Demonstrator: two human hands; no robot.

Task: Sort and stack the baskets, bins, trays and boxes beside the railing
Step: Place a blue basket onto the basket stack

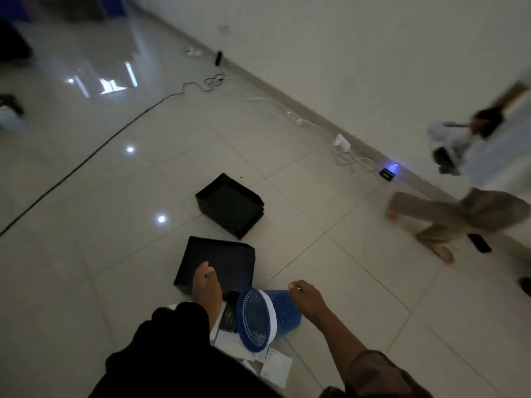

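Glossy pale tiled floor [100, 182], white wall [344, 38], black cable [86, 159], dim light

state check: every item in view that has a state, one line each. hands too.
blue mesh basket: on its side, mouth toward camera, unheld
near black tray: flat on floor, under the left hand
far black trays: stacked, upright, untouched
white boxes: on floor below the basket
left hand: fingers loosely curled, holds nothing
right hand: beside basket, loosely curled, holds nothing
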